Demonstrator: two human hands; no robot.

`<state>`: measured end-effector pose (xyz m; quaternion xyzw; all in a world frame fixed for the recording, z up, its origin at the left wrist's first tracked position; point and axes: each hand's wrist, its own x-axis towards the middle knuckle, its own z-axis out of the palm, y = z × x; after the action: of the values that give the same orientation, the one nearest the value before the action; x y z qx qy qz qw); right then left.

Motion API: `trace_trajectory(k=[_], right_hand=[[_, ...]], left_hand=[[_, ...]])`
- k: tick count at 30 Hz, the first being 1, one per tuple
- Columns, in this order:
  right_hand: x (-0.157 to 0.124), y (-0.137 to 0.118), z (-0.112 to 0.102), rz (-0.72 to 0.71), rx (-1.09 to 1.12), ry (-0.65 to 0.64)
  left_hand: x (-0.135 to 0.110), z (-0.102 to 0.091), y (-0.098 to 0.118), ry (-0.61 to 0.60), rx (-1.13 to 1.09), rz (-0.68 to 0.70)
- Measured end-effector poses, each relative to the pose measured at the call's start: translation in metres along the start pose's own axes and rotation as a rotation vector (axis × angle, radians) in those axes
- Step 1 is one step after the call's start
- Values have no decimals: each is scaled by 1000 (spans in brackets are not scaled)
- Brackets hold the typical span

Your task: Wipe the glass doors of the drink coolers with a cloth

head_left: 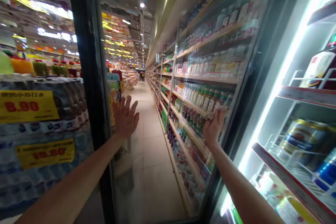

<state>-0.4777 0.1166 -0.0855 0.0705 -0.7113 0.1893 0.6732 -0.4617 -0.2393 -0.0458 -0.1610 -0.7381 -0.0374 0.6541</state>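
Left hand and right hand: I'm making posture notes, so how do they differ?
The left hand is spread open; the right hand seems curled against a pale thing too blurred to name. The left hand is nearer the dark door post, the right hand nearer the lit shelves. Both are bare and raised at the glass pane.

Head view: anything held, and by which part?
Left hand: open, nothing held. Right hand: a pale thing, perhaps a cloth, by the fingers; too blurred to tell whether or where it's gripped.

The door frame is black, the price sign yellow-and-red.
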Motion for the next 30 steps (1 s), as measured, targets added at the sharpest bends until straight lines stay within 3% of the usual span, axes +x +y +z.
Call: trace_trajectory(k=[3, 5, 6, 10, 11, 13, 16, 18, 20, 23, 26, 28, 30], right_hand=[[-11, -24, 4, -403, 162, -239], [-16, -30, 3, -555, 251, -329], [-15, -26, 0, -516, 265, -304], [11, 5, -11, 38, 195, 46], [15, 5, -12, 109, 196, 86], [16, -14, -7, 63, 252, 36], [8, -73, 8, -177, 382, -149], [5, -109, 15, -244, 444, -185], [9, -127, 17, -262, 492, -168], [19, -113, 10, -344, 517, -161], [28, -67, 1, -387, 333, -120], [30, -38, -2, -355, 143, -104], [29, -19, -1, -337, 26, -114]], left_hand=[[0, -4, 6, 3, 45, -4], [0, -8, 8, -13, 45, -15], [0, -10, 9, -20, 41, -22], [0, -16, 9, 7, 58, -10], [0, -18, 9, 17, 72, 1], [1, -21, 13, 30, 84, 9], [7, -29, 35, 40, 4, -22], [13, -31, 60, 2, -152, 58], [21, -28, 91, -78, -345, 209], [35, -11, 133, -90, -419, 242], [46, 7, 154, -63, -232, 257], [50, 7, 149, -77, -115, 339], [50, -7, 126, -106, -56, 394]])
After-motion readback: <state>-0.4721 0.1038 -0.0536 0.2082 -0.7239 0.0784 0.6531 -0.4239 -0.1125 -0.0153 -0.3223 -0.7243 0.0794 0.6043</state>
